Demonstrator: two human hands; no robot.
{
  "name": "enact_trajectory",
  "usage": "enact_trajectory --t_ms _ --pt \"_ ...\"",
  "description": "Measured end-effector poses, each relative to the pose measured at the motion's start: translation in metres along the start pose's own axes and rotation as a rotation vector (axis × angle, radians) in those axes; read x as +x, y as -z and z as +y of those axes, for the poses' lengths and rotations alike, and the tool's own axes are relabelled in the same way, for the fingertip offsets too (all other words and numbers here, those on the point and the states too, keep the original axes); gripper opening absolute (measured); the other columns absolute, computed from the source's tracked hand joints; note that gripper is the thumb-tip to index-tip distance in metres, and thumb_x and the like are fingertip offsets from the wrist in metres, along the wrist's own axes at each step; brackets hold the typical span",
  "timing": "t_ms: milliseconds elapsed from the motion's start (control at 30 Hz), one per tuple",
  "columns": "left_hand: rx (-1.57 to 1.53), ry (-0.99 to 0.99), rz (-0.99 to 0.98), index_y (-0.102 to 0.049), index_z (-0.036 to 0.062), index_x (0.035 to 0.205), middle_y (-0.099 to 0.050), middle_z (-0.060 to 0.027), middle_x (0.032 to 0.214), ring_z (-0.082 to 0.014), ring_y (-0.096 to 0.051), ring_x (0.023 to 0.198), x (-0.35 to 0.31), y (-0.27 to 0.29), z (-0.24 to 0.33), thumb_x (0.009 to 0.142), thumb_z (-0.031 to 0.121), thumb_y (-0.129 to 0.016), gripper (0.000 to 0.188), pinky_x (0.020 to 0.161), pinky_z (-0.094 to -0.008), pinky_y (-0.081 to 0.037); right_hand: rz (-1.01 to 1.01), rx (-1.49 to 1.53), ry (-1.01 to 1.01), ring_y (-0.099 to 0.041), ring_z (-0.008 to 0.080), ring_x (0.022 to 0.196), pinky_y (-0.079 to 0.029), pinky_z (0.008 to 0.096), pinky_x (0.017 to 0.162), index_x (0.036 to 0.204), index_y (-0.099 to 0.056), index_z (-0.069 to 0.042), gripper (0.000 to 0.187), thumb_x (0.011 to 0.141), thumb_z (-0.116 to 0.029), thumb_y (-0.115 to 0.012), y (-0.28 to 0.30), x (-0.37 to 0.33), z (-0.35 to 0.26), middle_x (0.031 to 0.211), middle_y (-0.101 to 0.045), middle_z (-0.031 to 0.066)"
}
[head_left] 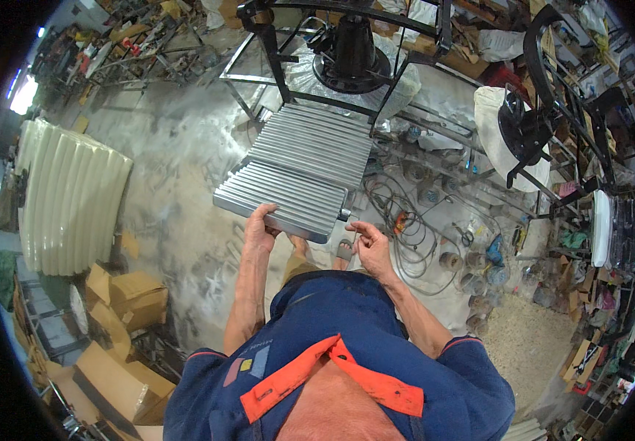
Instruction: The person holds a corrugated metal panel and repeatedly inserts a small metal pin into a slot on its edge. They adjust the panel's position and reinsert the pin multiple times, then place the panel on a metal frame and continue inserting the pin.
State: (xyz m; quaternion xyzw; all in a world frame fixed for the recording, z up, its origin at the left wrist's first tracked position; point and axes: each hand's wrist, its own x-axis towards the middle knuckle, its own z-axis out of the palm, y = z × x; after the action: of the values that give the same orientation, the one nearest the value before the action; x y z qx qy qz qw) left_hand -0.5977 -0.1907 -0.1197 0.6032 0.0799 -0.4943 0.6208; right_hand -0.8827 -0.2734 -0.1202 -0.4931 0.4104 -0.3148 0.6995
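A grey ribbed metal panel [280, 195] lies across the space in front of me, its near edge tilted toward my body. My left hand [261, 230] grips that near edge, thumb on top and the other fingers hidden beneath. A small metal pin-like end [344, 214] juts from the panel's right side. Just below it is my right hand [373, 248], index finger stretched toward the pin, thumb apart from it, with nothing visible held. A second ribbed grey panel [316, 140] adjoins the first on its far side and reaches a black metal frame [280, 73].
A black round-based pedestal [354, 55] stands within the frame. Another black chair-like frame [545, 110] is at right. Coiled cables [405, 228] and several jars [473, 283] lie on the floor at right. Cream padded pieces [71, 198] and cardboard boxes [130, 298] stand at left.
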Motion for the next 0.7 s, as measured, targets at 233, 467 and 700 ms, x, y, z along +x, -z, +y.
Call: enact_trajectory --t_ms 233,467,700 --pt "-0.041 -0.041 -0.025 -0.063 0.0045 0.118 -0.069 -0.0077 0.107 -0.0222 -0.068 0.092 -0.004 -0.002 -0.001 0.075 0.025 -0.075 0.050 0.080 -0.0390 -0.056 0.084 -0.812 0.468 -0.066 0.0287 0.074 -0.054 0.0347 0.068 0.116 -0.069 -0.001 0.028 0.089 -0.008 -0.070 0.027 0.071 -0.005 0.108 -0.070 0.0186" --pt "-0.056 -0.041 -0.012 -0.063 0.0042 0.119 -0.068 -0.0068 0.108 -0.0228 -0.068 0.098 -0.006 -0.003 0.001 0.076 0.021 -0.074 0.047 0.086 -0.0407 -0.056 0.224 -0.420 0.254 -0.064 0.0307 0.110 -0.053 0.0371 0.088 0.123 -0.067 0.002 0.036 0.094 -0.020 -0.069 0.027 0.139 0.058 0.138 -0.061 0.0197" --pt "-0.082 -0.032 0.002 -0.066 0.0115 0.104 -0.068 -0.0019 0.103 -0.0188 -0.066 0.091 -0.006 0.007 -0.007 0.076 0.020 -0.076 0.031 0.082 -0.0375 -0.055 0.143 -0.581 -0.070 -0.066 0.0307 0.107 -0.052 0.0383 0.094 0.117 -0.067 0.005 0.048 0.103 -0.039 -0.054 0.028 0.085 0.089 0.115 -0.071 0.0187"
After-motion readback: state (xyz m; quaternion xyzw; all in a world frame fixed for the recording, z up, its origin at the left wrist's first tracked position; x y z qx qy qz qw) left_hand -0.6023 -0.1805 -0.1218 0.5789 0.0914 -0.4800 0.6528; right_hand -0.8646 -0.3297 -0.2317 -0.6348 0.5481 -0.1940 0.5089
